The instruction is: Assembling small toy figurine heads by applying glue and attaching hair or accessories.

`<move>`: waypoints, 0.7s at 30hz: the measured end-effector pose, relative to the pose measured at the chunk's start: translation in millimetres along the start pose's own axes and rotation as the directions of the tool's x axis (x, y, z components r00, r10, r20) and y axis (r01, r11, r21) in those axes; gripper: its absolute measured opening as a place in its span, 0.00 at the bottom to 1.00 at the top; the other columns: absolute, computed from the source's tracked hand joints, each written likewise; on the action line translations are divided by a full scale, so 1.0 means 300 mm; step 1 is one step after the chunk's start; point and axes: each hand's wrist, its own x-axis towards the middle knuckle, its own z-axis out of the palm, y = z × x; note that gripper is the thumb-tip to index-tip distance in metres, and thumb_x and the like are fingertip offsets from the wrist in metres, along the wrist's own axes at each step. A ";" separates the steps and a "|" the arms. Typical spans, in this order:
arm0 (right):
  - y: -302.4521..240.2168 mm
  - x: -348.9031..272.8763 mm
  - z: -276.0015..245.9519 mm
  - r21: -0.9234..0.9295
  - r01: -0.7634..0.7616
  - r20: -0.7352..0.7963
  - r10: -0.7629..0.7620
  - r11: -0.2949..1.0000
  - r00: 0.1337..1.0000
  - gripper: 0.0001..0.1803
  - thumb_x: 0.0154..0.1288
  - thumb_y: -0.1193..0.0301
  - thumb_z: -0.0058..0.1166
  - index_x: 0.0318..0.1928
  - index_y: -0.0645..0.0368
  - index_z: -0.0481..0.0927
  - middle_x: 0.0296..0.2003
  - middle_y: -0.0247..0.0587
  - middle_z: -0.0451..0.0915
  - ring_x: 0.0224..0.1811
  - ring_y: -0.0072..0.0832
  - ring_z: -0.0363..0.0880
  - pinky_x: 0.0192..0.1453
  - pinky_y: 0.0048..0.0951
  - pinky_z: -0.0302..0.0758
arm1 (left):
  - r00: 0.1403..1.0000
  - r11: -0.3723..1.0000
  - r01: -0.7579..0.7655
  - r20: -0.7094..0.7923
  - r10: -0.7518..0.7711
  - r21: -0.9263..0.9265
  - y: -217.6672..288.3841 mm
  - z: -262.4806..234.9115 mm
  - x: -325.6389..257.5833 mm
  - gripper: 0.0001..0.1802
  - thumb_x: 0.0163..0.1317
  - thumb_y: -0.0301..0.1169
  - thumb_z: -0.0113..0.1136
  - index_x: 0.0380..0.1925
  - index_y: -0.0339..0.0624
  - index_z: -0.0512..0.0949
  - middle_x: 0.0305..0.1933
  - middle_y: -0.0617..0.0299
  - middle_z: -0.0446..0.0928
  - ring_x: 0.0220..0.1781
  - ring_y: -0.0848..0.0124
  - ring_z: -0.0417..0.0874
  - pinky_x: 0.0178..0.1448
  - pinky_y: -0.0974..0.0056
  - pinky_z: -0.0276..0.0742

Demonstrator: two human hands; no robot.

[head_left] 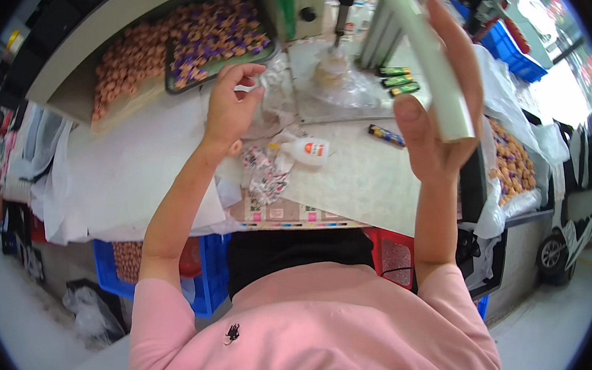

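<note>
My left hand point(232, 110) hovers by the near edge of a dark tray point(273, 52) of small brown-and-purple pieces point(217, 36). Its fingers are half curled, with a gap to the thumb and nothing visible between them. Raised at the right, my right hand point(452, 103) is around the lower end of a pale white tube point(434, 64), thumb on one side and fingers on the other; the tube is blurred and hides part of the palm. Between the hands, a metal spindle point(341, 18) points down at a pale round piece point(333, 70) in clear plastic.
Round brown pieces point(121, 67) are heaped left of the tray. A white bottle point(307, 150) lies by a patterned cloth point(265, 176). Several green batteries point(396, 82) and a dark one point(387, 135) lie near the machine. More brown pieces point(513, 164) fill a lined container at right.
</note>
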 end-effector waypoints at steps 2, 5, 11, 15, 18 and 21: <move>-0.057 -0.115 -0.026 -0.216 -0.253 0.139 0.286 0.943 0.948 0.34 0.55 0.69 0.66 0.60 0.71 0.69 0.56 0.54 0.74 0.59 0.40 0.74 0.62 0.36 0.67 | 0.995 0.996 0.087 -0.052 -0.087 0.000 0.005 -0.109 -0.065 0.17 0.53 0.19 0.61 0.44 0.42 0.79 0.43 0.64 0.73 0.41 0.74 0.74 0.42 0.70 0.74; -0.079 -0.282 0.020 -0.095 -0.388 0.392 0.393 0.917 0.832 0.19 0.58 0.75 0.60 0.52 0.62 0.78 0.50 0.46 0.79 0.53 0.36 0.76 0.57 0.32 0.70 | 0.997 0.990 0.073 -0.014 -0.072 0.118 -0.018 -0.235 -0.192 0.15 0.54 0.22 0.61 0.44 0.41 0.79 0.43 0.64 0.74 0.41 0.74 0.75 0.42 0.70 0.74; -0.099 -0.449 0.123 -0.252 -0.530 0.398 0.586 0.810 0.706 0.16 0.58 0.73 0.61 0.48 0.62 0.80 0.48 0.47 0.80 0.52 0.43 0.75 0.58 0.36 0.68 | 0.995 0.915 0.058 0.048 -0.084 0.398 -0.029 -0.285 -0.328 0.20 0.53 0.28 0.66 0.48 0.42 0.76 0.49 0.59 0.73 0.49 0.63 0.73 0.51 0.62 0.72; -0.085 -0.491 0.179 -0.325 -0.475 0.431 0.575 0.818 0.695 0.19 0.57 0.70 0.62 0.49 0.61 0.79 0.48 0.47 0.79 0.51 0.44 0.73 0.58 0.38 0.68 | 0.988 0.872 -0.142 0.117 0.099 0.468 -0.067 -0.249 -0.351 0.23 0.51 0.26 0.66 0.50 0.42 0.75 0.50 0.56 0.71 0.51 0.57 0.71 0.54 0.58 0.71; -0.090 -0.497 0.195 -0.387 -0.520 0.535 0.645 0.762 0.546 0.21 0.56 0.67 0.64 0.50 0.61 0.78 0.44 0.46 0.79 0.49 0.43 0.72 0.55 0.40 0.68 | 0.983 0.887 -0.125 0.179 0.049 0.444 -0.083 -0.239 -0.345 0.23 0.51 0.24 0.65 0.49 0.41 0.75 0.48 0.56 0.72 0.49 0.56 0.71 0.53 0.57 0.71; -0.094 -0.491 0.191 -0.391 -0.530 0.580 0.648 0.753 0.493 0.20 0.54 0.68 0.65 0.47 0.62 0.79 0.41 0.45 0.78 0.45 0.41 0.74 0.51 0.35 0.71 | 0.983 0.903 -0.079 0.181 0.002 0.423 -0.105 -0.236 -0.330 0.21 0.51 0.24 0.65 0.47 0.40 0.75 0.45 0.56 0.73 0.46 0.58 0.74 0.51 0.58 0.72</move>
